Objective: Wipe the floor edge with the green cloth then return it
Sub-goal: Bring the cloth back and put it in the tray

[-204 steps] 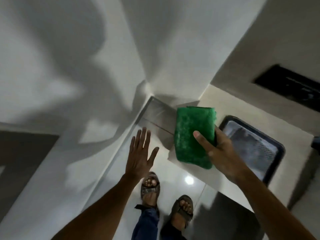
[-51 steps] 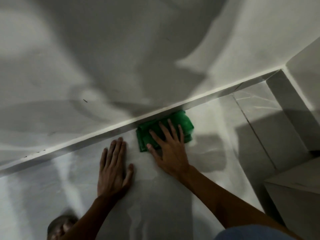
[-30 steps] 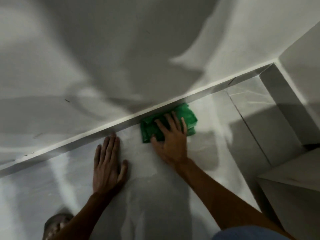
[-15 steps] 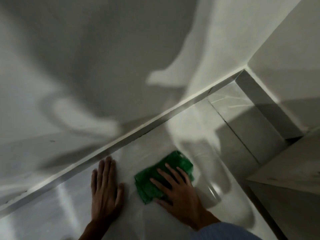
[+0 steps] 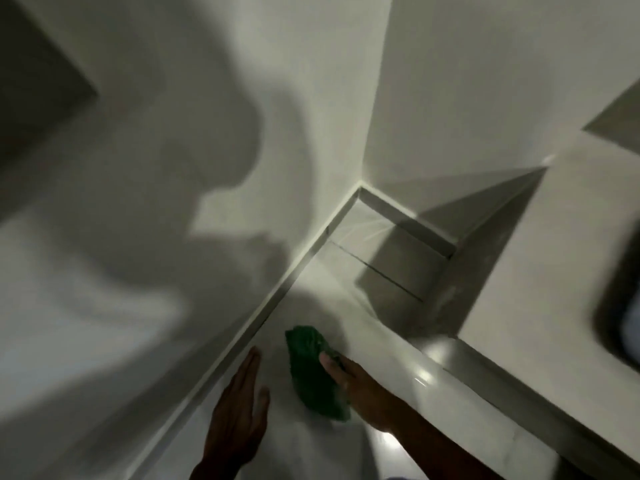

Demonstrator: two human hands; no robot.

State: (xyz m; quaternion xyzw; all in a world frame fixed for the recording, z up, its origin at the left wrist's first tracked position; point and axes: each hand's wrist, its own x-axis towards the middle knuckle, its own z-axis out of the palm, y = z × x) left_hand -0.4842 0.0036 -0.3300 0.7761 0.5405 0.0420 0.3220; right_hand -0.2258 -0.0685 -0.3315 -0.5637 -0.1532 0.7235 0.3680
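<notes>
Low in the frame, just right of centre, the green cloth (image 5: 317, 374) hangs bunched in the right hand (image 5: 360, 389), whose fingers are closed on its right side, the thumb pressed across the front. The left hand (image 5: 239, 414) is spread flat and empty just left of it, near the skirting (image 5: 277, 299). The cloth looks soft, light and limp, so a full pinch through the gathered folds should carry it safely to the bench (image 5: 554, 271) at right.

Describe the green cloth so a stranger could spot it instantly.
Start at the skirting where wall meets pale floor, and follow it down toward the two hands. The green cloth hangs crumpled in the right hand, beside the empty left hand; it is the only coloured thing here.
</notes>
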